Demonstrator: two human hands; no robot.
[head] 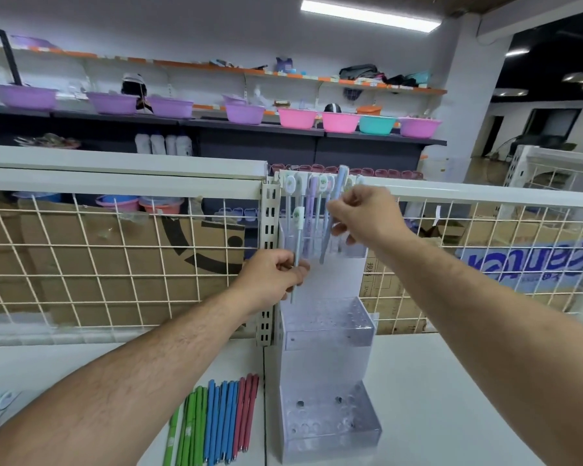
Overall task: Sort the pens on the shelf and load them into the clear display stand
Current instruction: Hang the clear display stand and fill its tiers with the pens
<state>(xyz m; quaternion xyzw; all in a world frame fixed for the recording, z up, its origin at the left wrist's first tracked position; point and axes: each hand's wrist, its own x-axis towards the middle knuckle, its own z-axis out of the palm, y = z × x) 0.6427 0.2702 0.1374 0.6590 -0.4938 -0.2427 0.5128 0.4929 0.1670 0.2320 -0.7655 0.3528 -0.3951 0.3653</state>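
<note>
Our left hand (273, 280) is curled around the lower barrel of a white-capped pen (297, 243), held nearly upright with its tip pointing down and hanging above the middle tier (329, 326), apart from it. Our right hand (364, 216) is higher up, thumb and fingertips pinching a pale blue pen (334, 210) that tilts, its top leaning right and its lower end just over the top tier (350, 250). The two hands are near each other but not touching, with a strip of the stand's white back panel showing between them. The clear display stand (327, 364) rises in three stepped tiers from the white shelf (451, 398); a row of pastel pens (312, 203) stands in the top tier, and the bottom tier (330, 428) sits nearest us. The stand's left edge lies just beside the slotted post (270, 230), which joins the wire grid (115, 264) and the white rail (115, 183) along the back of the shelf. Left of the stand's base, green pens (189, 428), blue pens (221, 422) and red pens (246, 412) lie side by side, close to the base under our left forearm. Right of the stand the shelf surface runs on to the frame edge. Cardboard boxes (81, 237) show behind the grid.
</note>
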